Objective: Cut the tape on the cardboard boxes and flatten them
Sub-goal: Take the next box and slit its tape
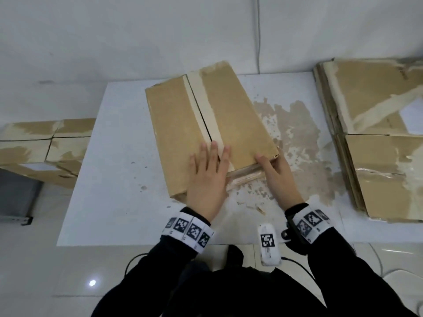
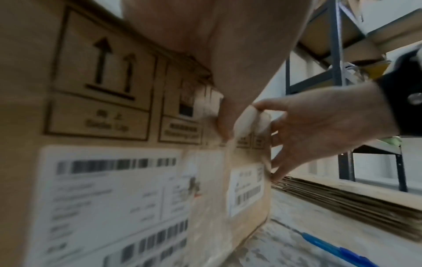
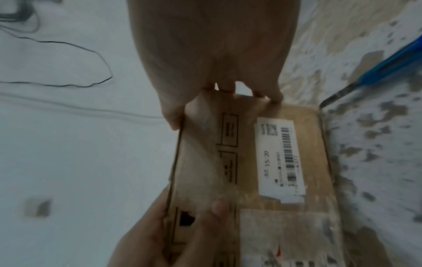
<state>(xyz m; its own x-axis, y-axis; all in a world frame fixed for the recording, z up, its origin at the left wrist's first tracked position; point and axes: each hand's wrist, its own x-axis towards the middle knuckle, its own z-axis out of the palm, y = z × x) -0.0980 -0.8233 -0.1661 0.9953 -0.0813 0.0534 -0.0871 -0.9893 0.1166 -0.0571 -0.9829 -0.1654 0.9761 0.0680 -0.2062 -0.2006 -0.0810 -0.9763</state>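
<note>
A brown cardboard box (image 1: 178,133) stands on the white table (image 1: 109,179). A pale tape strip (image 1: 203,106) along its top seam shows a dark slit. My left hand (image 1: 209,170) lies flat on the top at the near edge, its thumb (image 3: 219,207) pressed on the labelled front face (image 2: 102,180). My right hand (image 1: 272,170) is at the near right corner. Its thumb and fingers pinch a wrinkled band of clear tape (image 2: 251,117) at the top edge of that face. A blue utility knife (image 3: 388,61) lies on the table right of the box, out of both hands.
A stack of flattened cardboard (image 1: 377,145) fills the table's right side. More boxes (image 1: 45,147) sit left of the table. A white marker-tagged device (image 1: 267,243) rests at the near edge. Torn paper residue (image 1: 297,133) covers the table right of the box. A metal shelf (image 2: 338,54) stands behind.
</note>
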